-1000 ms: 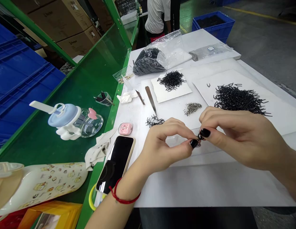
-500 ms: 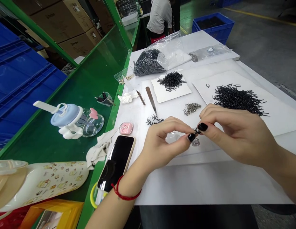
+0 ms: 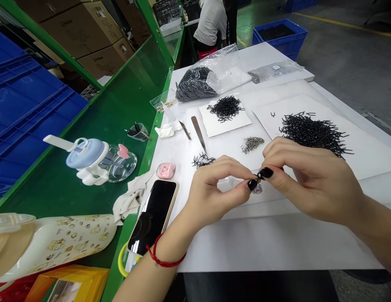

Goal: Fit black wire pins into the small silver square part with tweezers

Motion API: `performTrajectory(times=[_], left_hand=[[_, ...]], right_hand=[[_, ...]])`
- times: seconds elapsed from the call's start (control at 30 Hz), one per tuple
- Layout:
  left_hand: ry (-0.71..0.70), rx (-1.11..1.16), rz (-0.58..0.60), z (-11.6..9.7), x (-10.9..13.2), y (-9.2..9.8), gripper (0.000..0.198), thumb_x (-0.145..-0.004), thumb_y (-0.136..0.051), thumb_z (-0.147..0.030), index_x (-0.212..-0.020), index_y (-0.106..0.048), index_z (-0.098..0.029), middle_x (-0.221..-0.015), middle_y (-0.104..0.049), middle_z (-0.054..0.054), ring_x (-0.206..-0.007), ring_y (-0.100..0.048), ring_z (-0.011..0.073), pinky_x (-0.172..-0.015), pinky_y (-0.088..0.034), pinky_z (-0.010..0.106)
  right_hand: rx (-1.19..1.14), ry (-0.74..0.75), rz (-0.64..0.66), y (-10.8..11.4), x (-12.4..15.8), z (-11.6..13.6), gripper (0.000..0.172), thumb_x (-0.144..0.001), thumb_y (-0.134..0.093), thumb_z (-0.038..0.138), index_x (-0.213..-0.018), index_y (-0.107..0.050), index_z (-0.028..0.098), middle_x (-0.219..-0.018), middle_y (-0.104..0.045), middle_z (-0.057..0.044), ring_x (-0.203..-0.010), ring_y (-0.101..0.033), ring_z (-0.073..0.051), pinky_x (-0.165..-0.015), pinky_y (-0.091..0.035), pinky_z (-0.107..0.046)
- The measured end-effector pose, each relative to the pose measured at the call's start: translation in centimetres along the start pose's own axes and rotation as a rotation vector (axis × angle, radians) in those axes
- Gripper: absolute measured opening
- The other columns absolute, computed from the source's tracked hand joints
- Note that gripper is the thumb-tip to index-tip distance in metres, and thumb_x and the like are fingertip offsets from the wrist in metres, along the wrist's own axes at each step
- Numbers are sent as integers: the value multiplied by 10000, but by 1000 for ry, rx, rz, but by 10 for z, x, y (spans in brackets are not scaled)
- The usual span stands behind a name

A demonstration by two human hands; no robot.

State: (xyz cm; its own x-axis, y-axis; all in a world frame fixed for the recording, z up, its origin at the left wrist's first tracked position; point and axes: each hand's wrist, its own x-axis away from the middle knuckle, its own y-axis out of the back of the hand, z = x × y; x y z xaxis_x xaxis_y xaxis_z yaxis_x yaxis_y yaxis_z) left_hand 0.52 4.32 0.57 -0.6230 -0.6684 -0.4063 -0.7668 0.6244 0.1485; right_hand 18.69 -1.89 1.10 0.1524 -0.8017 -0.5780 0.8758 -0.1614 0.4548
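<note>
Pinching small black wire piece (image 3: 258, 176) between fingertips (image 3: 252, 184) of left hand (image 3: 217, 188) and right hand (image 3: 311, 180), both closed on it

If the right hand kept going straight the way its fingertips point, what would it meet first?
The left hand: the right hand and it pinch the same small black piece between them, so almost no gap shows, though depth is hard to judge.

Wire pieces (image 3: 313, 133): black, matt metal.
Phone screen (image 3: 153, 214): smooth, glossy glass.
Bag (image 3: 226, 63): thin, clear, glossy plastic.
Rag (image 3: 131, 197): creased off-white cloth.
Blade (image 3: 198, 132): smooth grey metal.
</note>
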Motion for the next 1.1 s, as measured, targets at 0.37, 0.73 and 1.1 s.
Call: performTrajectory(times=[0.37, 0.73, 1.1], left_hand=[[61, 8, 11, 0, 1, 1, 49, -841, -656, -191, -826, -701, -182, -794, -709, 63, -774, -638, 192, -739, -507, 350], [49, 39, 22, 0, 0, 0, 65, -862, -641, -179, -874, -705, -178, -806, -697, 61, -803, -636, 185, -758, -501, 331], [-10, 29, -6, 2, 3, -3, 78, -837, -637, -114, -842, -693, -167, -789, -688, 64, -783, -625, 186, -739, -495, 348]], right_hand=[[17, -23, -34, -5, 0, 0, 129, -853, -551, 93, -760, -562, 181, -668, -530, -10, -693, -497, -130, -625, -414, -307], [35, -47, -73, -5, 2, 2, 143, -878, -531, 109, -751, -544, 174, -679, -524, -3, -682, -491, -108, -639, -413, -300], [25, -85, -60, -6, 4, 6, 162, -897, -505, 120, -750, -540, 179, -683, -534, 0, -694, -504, -98, -660, -432, -285]])
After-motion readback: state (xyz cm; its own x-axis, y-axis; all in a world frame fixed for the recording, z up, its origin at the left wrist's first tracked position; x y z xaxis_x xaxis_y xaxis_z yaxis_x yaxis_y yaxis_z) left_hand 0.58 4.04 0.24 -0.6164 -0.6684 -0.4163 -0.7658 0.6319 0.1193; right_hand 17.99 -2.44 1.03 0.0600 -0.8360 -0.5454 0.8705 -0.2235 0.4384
